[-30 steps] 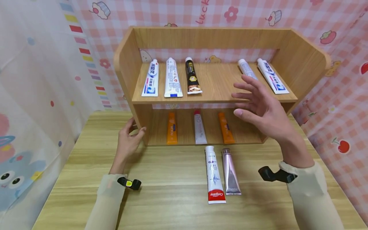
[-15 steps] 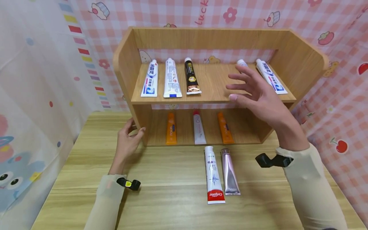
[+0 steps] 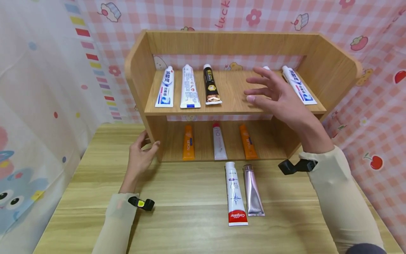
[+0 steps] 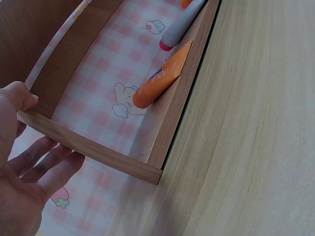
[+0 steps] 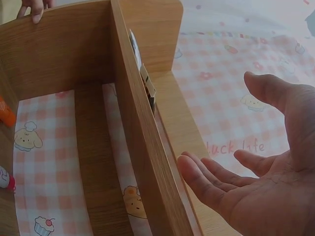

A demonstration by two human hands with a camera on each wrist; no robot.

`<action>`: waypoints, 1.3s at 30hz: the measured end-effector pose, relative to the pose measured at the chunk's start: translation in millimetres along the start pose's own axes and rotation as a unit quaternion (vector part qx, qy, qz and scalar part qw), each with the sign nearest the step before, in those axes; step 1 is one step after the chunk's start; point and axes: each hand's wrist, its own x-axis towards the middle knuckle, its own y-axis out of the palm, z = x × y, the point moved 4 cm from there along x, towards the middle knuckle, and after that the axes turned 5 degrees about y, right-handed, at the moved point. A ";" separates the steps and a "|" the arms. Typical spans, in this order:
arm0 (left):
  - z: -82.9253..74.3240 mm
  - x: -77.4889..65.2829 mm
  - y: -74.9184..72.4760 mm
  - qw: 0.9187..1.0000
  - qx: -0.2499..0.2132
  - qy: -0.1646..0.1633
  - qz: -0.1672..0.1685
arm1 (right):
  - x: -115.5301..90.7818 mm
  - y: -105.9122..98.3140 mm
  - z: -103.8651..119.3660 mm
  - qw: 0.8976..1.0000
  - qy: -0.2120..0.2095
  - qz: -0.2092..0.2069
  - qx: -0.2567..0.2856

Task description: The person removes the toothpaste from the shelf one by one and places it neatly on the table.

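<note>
My left hand grips the left side panel of the two-tier wooden shelf; in the left wrist view its thumb lies inside the panel edge and the fingers outside. My right hand hovers over the right part of the upper tier, fingers apart and holding nothing. It mostly hides a toothpaste tube, whose white cap shows behind it. Just right of it lies a white-and-blue toothpaste tube. Farther left on that tier are a white-and-blue tube, a white tube and a black tube.
The lower tier holds two orange tubes, one left and one right, with a pale red-capped tube between. On the table before the shelf lie a Colgate toothpaste tube and a metallic pink tube.
My right hand has moved left and slightly up over the upper tier, covering more of the tube behind it. My left hand has stayed on the side panel.
</note>
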 end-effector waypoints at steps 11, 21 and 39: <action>-0.6 1.8 2.3 1.000 -0.011 0.010 0.004 | 18.1 -0.2 3.8 0.999 0.024 0.018 0.036; 0.1 2.0 2.8 1.000 -0.011 0.009 0.006 | 31.8 2.0 12.1 0.998 0.049 0.026 -0.019; 30.8 7.5 1.1 1.000 -0.008 0.011 -0.005 | 71.0 11.3 21.9 0.994 0.091 0.054 0.027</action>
